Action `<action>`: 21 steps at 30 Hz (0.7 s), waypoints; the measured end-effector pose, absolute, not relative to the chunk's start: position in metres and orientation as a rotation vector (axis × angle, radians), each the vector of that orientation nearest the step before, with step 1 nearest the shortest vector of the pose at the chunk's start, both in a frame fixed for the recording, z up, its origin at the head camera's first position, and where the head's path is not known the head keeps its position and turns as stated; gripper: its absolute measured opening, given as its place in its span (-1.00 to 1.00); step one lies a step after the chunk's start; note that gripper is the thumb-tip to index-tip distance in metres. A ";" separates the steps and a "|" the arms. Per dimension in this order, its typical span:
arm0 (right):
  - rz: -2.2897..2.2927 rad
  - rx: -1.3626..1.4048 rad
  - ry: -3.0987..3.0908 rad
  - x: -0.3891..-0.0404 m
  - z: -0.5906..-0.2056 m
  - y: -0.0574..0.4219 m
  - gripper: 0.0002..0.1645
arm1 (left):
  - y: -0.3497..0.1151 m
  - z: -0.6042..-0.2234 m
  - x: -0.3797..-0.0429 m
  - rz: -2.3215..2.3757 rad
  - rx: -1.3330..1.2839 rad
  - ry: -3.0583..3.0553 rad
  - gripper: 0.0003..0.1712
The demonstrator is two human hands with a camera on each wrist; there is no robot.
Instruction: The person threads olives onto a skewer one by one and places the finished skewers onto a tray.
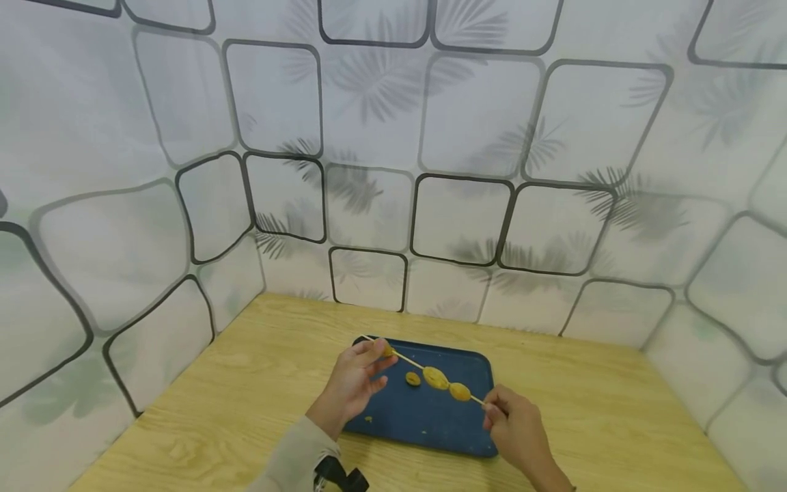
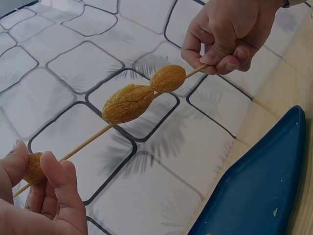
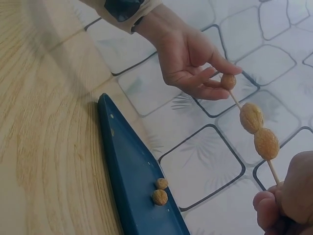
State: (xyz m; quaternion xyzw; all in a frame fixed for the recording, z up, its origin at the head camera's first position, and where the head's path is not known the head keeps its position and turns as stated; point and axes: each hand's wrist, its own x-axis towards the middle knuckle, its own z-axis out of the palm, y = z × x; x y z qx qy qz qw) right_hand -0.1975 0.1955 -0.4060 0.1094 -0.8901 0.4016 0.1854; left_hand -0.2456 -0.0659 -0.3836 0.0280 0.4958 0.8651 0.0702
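A thin wooden skewer (image 1: 408,360) slants above the tray, carrying three wrinkled golden-brown balls. Two of them, a larger oval ball (image 2: 128,104) and a smaller ball (image 2: 167,78), sit together nearer the right hand. My left hand (image 1: 359,383) pinches the third ball (image 2: 34,169) between thumb and fingertips, close to the far end, where the stick's tip pokes out past it. The right hand (image 1: 519,430) grips the bare near end of the skewer. Below lies a dark blue tray (image 1: 424,420); the right wrist view shows two loose balls (image 3: 160,197) on it.
The tray rests on a light wood-grain table (image 1: 246,383), with small crumbs scattered over it. A pale curtain (image 1: 369,205) with dark rounded squares and leaf prints stands behind and along both sides. A black strap device (image 1: 338,475) sits at the left wrist.
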 end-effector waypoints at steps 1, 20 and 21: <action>1.143 0.293 -2.513 -0.198 -0.406 0.195 -0.66 | -0.065 -0.383 -0.246 2.603 0.085 1.492 -0.84; 1.165 0.294 -2.470 -0.200 -0.403 0.190 -0.64 | -0.054 -0.383 -0.244 2.551 0.121 1.459 -0.78; 1.166 0.299 -2.461 -0.200 -0.403 0.190 -0.64 | -0.054 -0.383 -0.244 2.551 0.119 1.456 -0.78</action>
